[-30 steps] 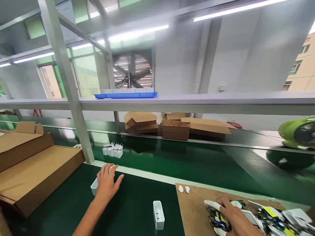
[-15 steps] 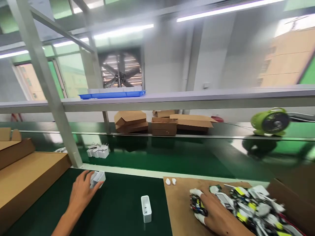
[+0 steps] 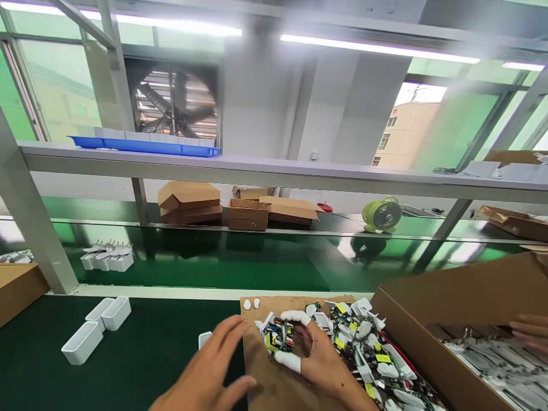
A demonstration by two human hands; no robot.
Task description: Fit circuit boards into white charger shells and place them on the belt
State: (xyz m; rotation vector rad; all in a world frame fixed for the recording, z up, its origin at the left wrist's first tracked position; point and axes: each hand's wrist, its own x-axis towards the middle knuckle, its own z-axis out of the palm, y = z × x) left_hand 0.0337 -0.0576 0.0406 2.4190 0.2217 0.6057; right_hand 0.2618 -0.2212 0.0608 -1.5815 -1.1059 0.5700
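Note:
My right hand [image 3: 319, 357], with white covers on thumb and forefinger, pinches a small circuit board [image 3: 280, 335] with a yellow component and a white piece at its far end. The board is above a brown cardboard sheet [image 3: 268, 388]. My left hand [image 3: 218, 362] is open and empty, fingers apart, just left of the board. Partly hidden behind it is a white plastic case [image 3: 204, 339]. Three more open white cases [image 3: 82, 343] stand at the left of the dark green mat. To the right of my right hand lies a pile of circuit boards with white parts [image 3: 363, 337].
Two small white bits [image 3: 252, 304] lie on the sheet's far corner. A cardboard box [image 3: 411, 325] with grey-white parts stands at right; another person's hand [image 3: 531, 330] is over it. White plug pieces [image 3: 108, 256] sit on the green belt [image 3: 257, 268]. A shelf [image 3: 274, 174] crosses above.
The view has swung right. My left hand has let go of the white cases at left and moved over beside the circuit board. My right hand still holds the board, now turned more into view.

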